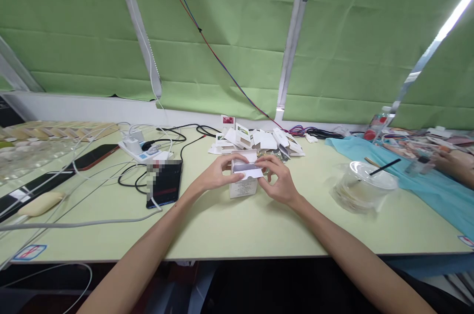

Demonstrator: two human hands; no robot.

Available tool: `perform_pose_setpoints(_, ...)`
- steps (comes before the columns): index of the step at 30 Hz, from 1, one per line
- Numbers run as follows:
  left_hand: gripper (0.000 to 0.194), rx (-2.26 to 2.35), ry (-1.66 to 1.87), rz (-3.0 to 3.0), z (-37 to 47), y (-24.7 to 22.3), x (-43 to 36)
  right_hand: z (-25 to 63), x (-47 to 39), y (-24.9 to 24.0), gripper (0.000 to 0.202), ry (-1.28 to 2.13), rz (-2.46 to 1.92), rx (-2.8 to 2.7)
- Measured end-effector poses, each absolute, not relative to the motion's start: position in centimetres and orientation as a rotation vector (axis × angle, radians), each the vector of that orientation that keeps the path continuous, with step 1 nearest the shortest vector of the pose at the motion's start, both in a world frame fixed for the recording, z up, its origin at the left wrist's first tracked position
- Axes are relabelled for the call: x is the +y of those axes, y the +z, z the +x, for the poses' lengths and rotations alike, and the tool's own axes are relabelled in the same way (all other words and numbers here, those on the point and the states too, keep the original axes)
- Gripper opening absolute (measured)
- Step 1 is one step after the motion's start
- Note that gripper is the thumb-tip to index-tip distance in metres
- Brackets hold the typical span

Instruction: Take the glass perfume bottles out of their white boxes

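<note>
A small white carton with printing on its front stands on the table before me, its top flaps raised. My left hand holds its left side, the thumb on the front flap and the fingers behind at the opening. My right hand is at the right side, fingertips gripping the carton's upper edge and flap. What lies inside the carton cannot be made out. Just behind it is a loose pile of white cartons, some with small coloured pictures, beside shiny packets.
On the left are a phone, a power strip and tangled cables. To the right stands a clear plastic tub with a black straw. Beyond it lie a blue cloth, a bottle and another person's hand.
</note>
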State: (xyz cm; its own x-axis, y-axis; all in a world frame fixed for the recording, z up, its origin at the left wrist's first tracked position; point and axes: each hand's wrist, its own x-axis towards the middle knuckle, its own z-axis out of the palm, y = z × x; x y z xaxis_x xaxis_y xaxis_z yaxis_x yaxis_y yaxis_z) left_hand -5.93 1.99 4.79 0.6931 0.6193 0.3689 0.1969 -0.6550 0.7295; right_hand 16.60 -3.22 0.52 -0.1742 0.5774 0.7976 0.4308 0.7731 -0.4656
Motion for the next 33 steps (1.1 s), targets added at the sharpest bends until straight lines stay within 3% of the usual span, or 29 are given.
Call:
perform_pose_setpoints(13, 0.039, 0.624, 0.786, 2.218, -5.59, 4.93, 1.67, 16.50, -3.48, 0.85, 0.026, 0.190, -0.811, -1.839)
perform_pose_setpoints(18, 0.037, 0.652, 0.784, 2.218, -5.53, 4.93, 1.65, 16.44, -3.13, 0.55, 0.010, 0.206, -0.808, -1.769)
perform_pose_setpoints(33, 0.027, 0.684, 0.792, 2.180, -5.46, 4.81, 1.79, 16.40, -2.76, 0.40, 0.011, 0.168, -0.794, -1.713)
